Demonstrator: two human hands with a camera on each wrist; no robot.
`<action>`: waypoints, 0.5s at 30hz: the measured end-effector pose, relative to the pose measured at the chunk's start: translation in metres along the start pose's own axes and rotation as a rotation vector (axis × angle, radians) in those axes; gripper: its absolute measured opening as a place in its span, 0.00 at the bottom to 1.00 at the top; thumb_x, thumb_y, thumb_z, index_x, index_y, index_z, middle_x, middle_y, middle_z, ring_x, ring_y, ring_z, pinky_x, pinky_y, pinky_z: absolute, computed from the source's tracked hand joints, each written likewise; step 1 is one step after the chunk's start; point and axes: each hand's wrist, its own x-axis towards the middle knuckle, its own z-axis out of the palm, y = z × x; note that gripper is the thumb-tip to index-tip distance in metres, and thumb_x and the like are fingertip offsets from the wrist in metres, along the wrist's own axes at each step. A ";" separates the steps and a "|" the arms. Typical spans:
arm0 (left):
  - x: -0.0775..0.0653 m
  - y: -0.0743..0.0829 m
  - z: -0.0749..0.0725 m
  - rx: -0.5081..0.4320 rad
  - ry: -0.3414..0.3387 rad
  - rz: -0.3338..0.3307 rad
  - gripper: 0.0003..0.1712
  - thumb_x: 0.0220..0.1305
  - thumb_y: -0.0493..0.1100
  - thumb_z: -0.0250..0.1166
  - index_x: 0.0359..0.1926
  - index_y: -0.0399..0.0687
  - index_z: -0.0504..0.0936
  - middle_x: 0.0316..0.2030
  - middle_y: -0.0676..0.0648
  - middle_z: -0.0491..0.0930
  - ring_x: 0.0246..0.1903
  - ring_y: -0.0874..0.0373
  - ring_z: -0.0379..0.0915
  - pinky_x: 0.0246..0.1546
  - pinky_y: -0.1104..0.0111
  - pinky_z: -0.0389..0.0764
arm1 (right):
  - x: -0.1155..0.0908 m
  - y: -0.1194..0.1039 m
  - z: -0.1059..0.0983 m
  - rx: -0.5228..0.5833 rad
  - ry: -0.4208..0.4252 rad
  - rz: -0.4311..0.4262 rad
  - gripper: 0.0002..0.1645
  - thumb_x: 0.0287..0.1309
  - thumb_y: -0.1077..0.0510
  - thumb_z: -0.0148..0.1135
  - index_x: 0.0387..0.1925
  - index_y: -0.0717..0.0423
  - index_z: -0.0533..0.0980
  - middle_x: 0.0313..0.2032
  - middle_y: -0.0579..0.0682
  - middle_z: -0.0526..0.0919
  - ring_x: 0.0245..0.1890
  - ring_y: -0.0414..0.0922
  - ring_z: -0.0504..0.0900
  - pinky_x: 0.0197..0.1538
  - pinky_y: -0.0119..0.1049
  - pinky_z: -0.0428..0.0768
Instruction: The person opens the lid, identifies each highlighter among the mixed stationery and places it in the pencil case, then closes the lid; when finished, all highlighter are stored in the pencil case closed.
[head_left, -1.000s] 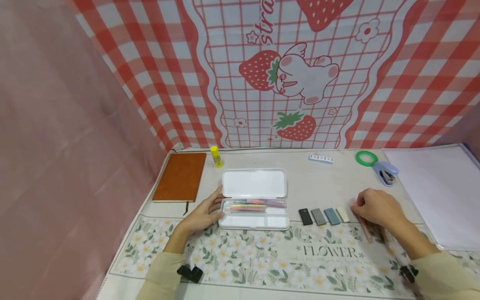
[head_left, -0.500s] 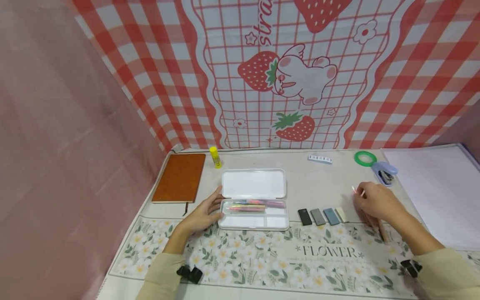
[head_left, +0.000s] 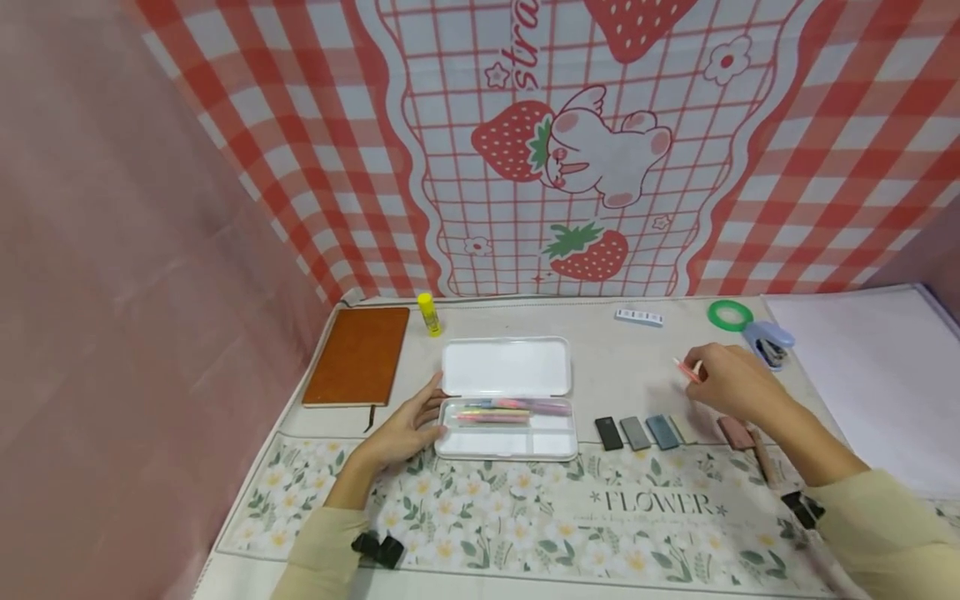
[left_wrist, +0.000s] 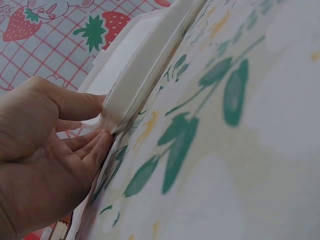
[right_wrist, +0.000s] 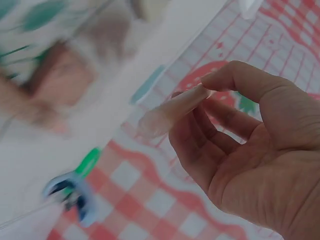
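Observation:
A white pencil case [head_left: 506,367] lies with its lid folded back, several pastel pens [head_left: 495,415] in its far compartment. My left hand [head_left: 405,429] grips the left end of the case; in the left wrist view, its fingertips [left_wrist: 104,140] meet the case's corner. Raised over the table on the right, my right hand [head_left: 731,383] pinches a pink pen [head_left: 687,371] with a white tip, between thumb and fingers. The same pen [right_wrist: 175,110] looks pale and blurred in the right wrist view. Below that hand lie a pink block [head_left: 735,433] and a brown stick-like item [head_left: 763,458].
A black block [head_left: 609,433], grey block [head_left: 634,433], blue block [head_left: 662,432] and cream block [head_left: 683,429] form a row. Behind are a glue stick [head_left: 428,315], green tape roll [head_left: 730,316] and stapler [head_left: 768,344]. A brown notebook [head_left: 356,357] lies left, a white sheet [head_left: 870,392] right.
My right hand has lifted the pink pen off the table and moved it left and away from me, uncovering the pink block. The left hand stays at the case.

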 end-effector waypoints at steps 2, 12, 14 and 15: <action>-0.001 0.000 -0.001 -0.003 -0.005 0.006 0.50 0.64 0.31 0.58 0.75 0.61 0.36 0.66 0.47 0.59 0.68 0.51 0.54 0.68 0.56 0.59 | 0.005 -0.014 0.000 -0.012 0.017 -0.015 0.19 0.43 0.63 0.65 0.41 0.65 0.79 0.24 0.51 0.79 0.20 0.44 0.71 0.19 0.34 0.69; -0.001 -0.001 -0.001 -0.026 -0.016 0.038 0.50 0.64 0.30 0.58 0.75 0.56 0.36 0.66 0.44 0.59 0.68 0.48 0.55 0.68 0.55 0.59 | 0.029 -0.088 0.018 -0.035 0.074 -0.172 0.21 0.39 0.67 0.61 0.41 0.57 0.82 0.21 0.47 0.77 0.15 0.42 0.67 0.16 0.31 0.62; -0.001 0.000 -0.001 -0.022 -0.022 0.043 0.50 0.64 0.30 0.58 0.75 0.55 0.35 0.66 0.44 0.58 0.68 0.48 0.54 0.68 0.55 0.58 | 0.032 -0.102 0.022 -0.035 0.083 -0.215 0.21 0.40 0.67 0.61 0.41 0.56 0.82 0.22 0.47 0.77 0.15 0.41 0.67 0.15 0.30 0.62; 0.000 0.000 -0.001 -0.020 -0.029 0.046 0.50 0.64 0.30 0.58 0.75 0.55 0.35 0.67 0.43 0.57 0.68 0.47 0.53 0.68 0.54 0.58 | 0.033 -0.108 0.025 -0.034 0.086 -0.235 0.21 0.40 0.67 0.61 0.41 0.56 0.82 0.23 0.47 0.77 0.16 0.41 0.67 0.15 0.30 0.62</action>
